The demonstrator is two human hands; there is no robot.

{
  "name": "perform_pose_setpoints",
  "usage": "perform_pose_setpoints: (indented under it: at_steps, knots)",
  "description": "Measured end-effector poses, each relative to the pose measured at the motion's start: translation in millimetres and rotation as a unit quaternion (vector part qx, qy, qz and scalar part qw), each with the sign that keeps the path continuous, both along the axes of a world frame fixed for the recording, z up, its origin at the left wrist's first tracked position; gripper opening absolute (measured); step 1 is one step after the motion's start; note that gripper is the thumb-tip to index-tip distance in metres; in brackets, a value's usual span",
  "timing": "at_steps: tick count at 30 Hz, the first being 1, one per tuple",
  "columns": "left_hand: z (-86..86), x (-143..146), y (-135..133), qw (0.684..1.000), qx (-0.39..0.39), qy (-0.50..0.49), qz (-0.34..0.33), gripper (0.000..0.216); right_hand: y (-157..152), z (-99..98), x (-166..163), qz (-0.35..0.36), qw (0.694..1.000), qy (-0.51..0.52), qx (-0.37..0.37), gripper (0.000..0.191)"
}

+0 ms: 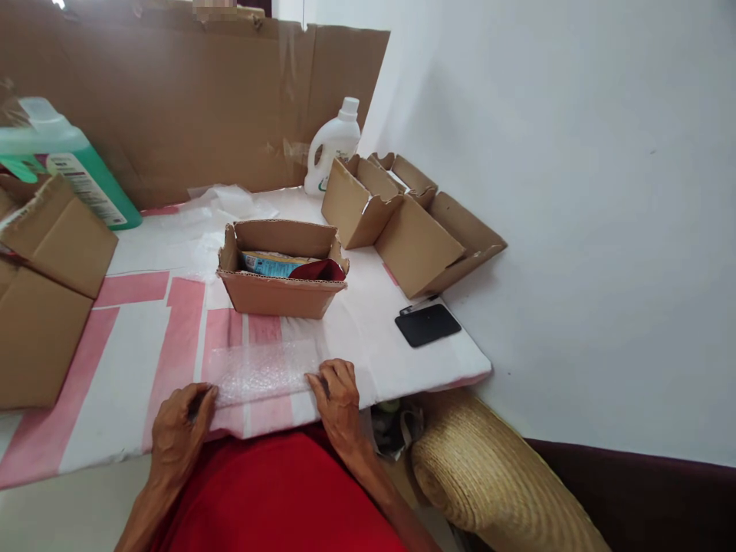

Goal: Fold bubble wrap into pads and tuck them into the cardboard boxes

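A sheet of clear bubble wrap [261, 372] lies flat at the near edge of the white and pink table [132, 330]. My left hand [181, 429] pinches its left end with curled fingers. My right hand [336, 395] grips its right end the same way. Just beyond the wrap stands a small open cardboard box [281, 295] holding a blue-labelled packet [267, 264] and something dark red [319, 271].
Empty open cardboard boxes [402, 222] lie at the back right, with a white jug [332, 146] behind them. A green liquid bottle [69, 165] and more cardboard [40, 299] stand at the left. A black flat object [428, 323] lies near the right edge. A straw hat [488, 475] sits below.
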State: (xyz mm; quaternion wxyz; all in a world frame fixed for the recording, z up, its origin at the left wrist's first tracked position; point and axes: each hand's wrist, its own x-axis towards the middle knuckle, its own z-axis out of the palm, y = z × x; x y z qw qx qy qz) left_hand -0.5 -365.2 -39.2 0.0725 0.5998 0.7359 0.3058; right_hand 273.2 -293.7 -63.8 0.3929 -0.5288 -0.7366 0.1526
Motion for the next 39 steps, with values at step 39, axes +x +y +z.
perform_pose_setpoints:
  at_steps: [39]
  knots:
    - [-21.1,39,-6,0.938,0.105,0.215,-0.252,0.038,-26,25.1,-34,0.23,0.959,-0.128,0.111,0.05]
